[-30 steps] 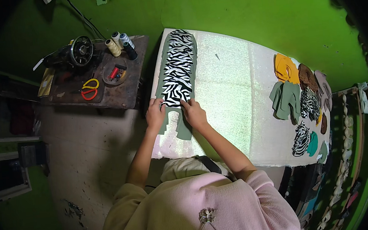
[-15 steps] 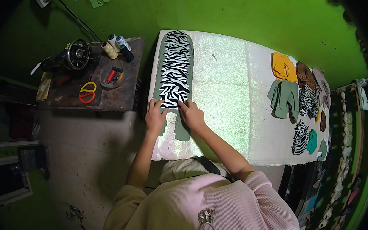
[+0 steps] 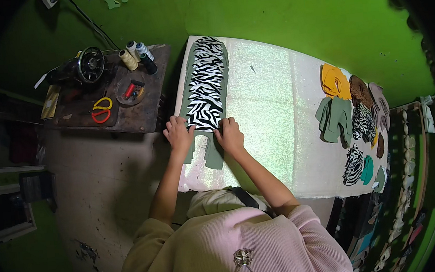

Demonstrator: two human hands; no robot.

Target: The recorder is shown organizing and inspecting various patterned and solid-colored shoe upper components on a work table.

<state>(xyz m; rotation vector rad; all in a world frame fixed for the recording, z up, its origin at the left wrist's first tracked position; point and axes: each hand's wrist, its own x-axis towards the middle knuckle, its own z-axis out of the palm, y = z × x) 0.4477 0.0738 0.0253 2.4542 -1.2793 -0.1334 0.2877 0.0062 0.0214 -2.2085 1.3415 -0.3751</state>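
Note:
A long zebra-print fabric strip (image 3: pixel 205 80) lies flat over a green cut fabric piece (image 3: pixel 215 156), whose edges and two near tails show from under it. My left hand (image 3: pixel 178 135) rests at the strip's near left corner, thumb spread toward the print and fingers over the outer edge. At the near right corner lies my right hand (image 3: pixel 231 136), its thumb by the print's end and its fingers over the edge of the green layer. Both hands press from above with thumb and fingers apart, and neither grips anything visible.
The pale table (image 3: pixel 312 174) bears piles of cut pieces on the right: yellow (image 3: pixel 334 82), green (image 3: pixel 335 119), brown (image 3: pixel 360 91) and zebra-print (image 3: pixel 353 165). At left, a sewing machine (image 3: pixel 82 67), scissors (image 3: pixel 101 116), thread cones (image 3: pixel 129 60) and a round tray (image 3: pixel 123 96) stand on a dark table.
My hands have spread slightly apart, the left fingers moving outward from the strip. The zebra print's near end lies flatter and slightly closer to me.

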